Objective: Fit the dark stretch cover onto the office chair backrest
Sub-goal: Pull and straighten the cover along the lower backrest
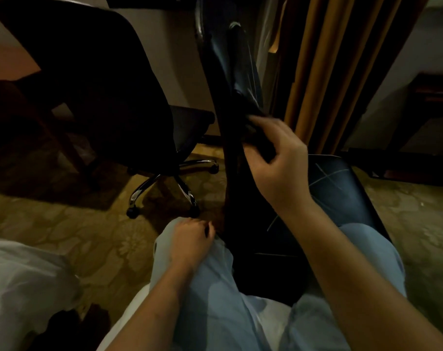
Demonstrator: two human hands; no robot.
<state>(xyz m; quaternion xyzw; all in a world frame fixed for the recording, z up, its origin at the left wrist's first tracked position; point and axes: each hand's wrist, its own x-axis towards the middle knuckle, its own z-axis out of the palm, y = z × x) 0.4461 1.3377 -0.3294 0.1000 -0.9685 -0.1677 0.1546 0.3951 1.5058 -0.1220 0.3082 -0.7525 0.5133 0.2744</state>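
Note:
A black office chair stands at the left, its backrest (pixel 88 72) bare and facing me. The dark stretch cover (pixel 236 188) runs as a long taut band from my knees up to the top middle of the view. My right hand (pixel 278 163) grips a bunched fold of it about halfway up. My left hand (pixel 190 239) lies on my left knee with curled fingers, right beside the cover's lower edge; whether it holds the fabric is hidden. A dark blue panel with pale crossing lines (pixel 337 188) lies over my right thigh.
I sit with light blue trousers (pixel 215 300) in view. The chair's chrome wheeled base (pixel 162 183) stands on patterned carpet close to my left knee. Orange curtains (pixel 329 72) hang behind my right hand. White bedding (pixel 20 274) lies at the lower left, dark furniture (pixel 430 102) at the right.

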